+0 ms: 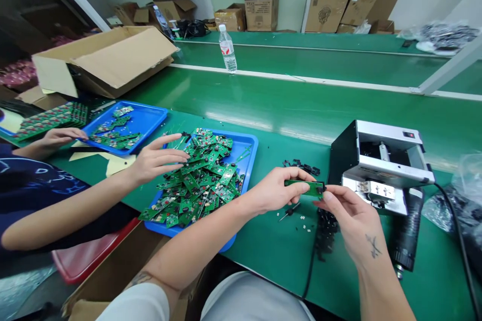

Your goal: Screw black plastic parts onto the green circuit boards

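Between the thumb and fingers of my left hand (280,189) is a small green circuit board (313,188), held level above the table. At the board's right end, my right hand (348,210) pinches the edge, where a small black part (321,188) sits. Whether its fingertips grip that part or the board itself is hard to see. Small black pieces (301,166) lie behind the board, and more black pieces (327,228) are heaped below my right hand. A thin pointed tool (289,211) rests beneath my left hand.
Many circuit boards (203,185) fill a blue tray (251,153) at my left. A co-worker's hand (156,160) hovers over it; the other hand (64,136) touches a second blue tray (156,116). A silver-black machine (384,160) with a cable stands right. A water bottle (227,50) stands behind.
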### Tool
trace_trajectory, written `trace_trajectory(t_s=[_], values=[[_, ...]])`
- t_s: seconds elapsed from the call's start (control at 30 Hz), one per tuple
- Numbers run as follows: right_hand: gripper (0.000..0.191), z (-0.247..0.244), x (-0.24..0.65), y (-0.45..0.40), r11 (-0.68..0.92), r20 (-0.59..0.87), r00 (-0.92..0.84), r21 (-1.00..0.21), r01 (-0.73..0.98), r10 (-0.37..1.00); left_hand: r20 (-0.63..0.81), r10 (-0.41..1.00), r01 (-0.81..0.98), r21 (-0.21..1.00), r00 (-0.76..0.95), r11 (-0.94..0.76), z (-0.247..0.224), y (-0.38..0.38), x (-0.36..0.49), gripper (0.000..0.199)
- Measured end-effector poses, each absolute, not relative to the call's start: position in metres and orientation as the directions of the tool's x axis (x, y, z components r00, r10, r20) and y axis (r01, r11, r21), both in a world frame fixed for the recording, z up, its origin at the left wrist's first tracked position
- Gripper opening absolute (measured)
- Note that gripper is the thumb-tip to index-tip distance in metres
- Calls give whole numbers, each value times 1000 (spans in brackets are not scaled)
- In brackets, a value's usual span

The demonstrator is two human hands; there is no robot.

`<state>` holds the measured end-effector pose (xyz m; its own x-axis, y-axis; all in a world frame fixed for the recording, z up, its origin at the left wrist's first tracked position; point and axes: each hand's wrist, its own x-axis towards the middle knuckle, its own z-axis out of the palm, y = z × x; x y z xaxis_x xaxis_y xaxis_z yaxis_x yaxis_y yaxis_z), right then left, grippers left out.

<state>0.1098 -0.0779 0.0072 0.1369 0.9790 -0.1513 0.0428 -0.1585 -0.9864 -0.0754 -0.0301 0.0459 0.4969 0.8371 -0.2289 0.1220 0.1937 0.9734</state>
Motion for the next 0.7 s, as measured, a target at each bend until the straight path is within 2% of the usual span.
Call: trace_trajectory(t_s=[0.27,0.5,0.7], values=[[25,7,126,-95,-177,-173,88,-983,43,981,-217,817,191,972,534,134,52,-31,-64,29],[27,14,138,-102,-167,-158,93,-982,93,983,-227,758,231,967,611,104,55,-39,-62,29],[24,8,138,-107,-147,-141,64,-984,96,988,-262,759,228,962,596,152,54,-46,-59,28]])
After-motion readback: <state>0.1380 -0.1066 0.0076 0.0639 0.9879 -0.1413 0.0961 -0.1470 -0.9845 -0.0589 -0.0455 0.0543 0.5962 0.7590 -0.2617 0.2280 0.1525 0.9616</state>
